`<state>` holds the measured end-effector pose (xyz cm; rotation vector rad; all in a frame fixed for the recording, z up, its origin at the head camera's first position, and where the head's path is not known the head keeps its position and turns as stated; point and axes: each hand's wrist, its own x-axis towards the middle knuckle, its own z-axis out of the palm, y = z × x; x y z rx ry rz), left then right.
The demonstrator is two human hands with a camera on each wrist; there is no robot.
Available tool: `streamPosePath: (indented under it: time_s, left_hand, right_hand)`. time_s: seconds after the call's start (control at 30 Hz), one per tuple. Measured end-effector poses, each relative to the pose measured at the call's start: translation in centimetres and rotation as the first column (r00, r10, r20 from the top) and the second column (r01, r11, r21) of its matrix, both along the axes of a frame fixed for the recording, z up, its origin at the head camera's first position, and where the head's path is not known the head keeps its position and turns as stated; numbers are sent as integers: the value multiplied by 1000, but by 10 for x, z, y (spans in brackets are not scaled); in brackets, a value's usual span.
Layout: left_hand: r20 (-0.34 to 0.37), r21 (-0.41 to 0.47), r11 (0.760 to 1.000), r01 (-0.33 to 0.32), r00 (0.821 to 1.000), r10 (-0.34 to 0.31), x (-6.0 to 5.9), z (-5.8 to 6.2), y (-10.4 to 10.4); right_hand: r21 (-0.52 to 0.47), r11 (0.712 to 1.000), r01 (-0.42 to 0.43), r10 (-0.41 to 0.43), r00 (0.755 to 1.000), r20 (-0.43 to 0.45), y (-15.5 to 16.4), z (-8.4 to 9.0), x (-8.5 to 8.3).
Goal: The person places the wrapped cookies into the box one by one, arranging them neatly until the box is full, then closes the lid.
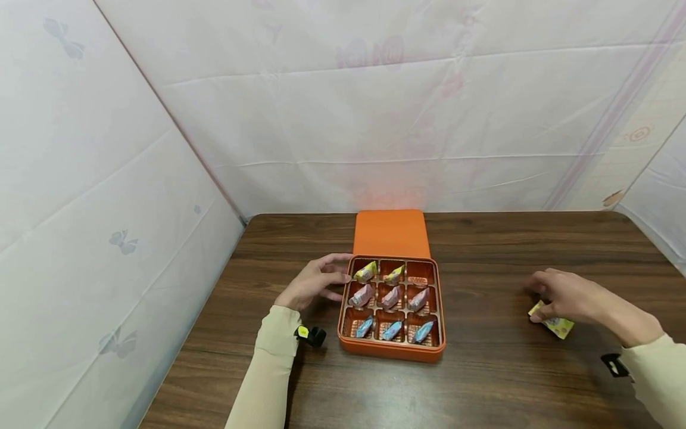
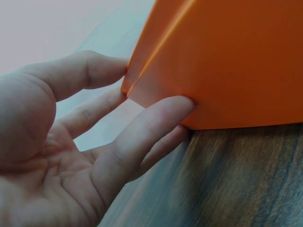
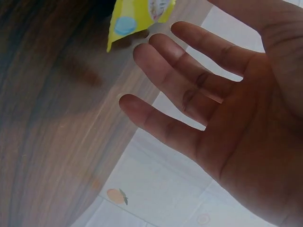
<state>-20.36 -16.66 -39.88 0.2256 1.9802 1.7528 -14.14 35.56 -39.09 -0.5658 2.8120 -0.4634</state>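
From the head view I see my left hand [image 1: 316, 285] steadying the orange box [image 1: 391, 345] at its left wall, while my right hand [image 1: 568, 296] hovers over the yellow candy [image 1: 554, 325], well right of the box. Its far right cell looks empty.

Left wrist view: fingers straight, pressed against the box corner, gripping nothing.

Right wrist view: fingers spread wide, candy just beyond their tips, unheld. I judge pickup is in hand; next, pinching the wrapper.

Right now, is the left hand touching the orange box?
Touching. The left wrist view shows the left hand with fingertips pressed against the side wall of the orange box at its corner.
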Motion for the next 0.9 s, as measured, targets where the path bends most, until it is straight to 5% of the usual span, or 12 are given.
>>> streamPosePath:
  time_s: [0.53,0.9]
  left_hand:
    - [-1,5,1000,2,1000,-2,-1,-1,-1]
    - [-2,8,1000,-3,1000,3,-1,-1,0]
  right_hand:
    - [-11,998,56,-54,991,123,8,1,3]
    - [-36,998,49,-51,996,-68,4,-6,5]
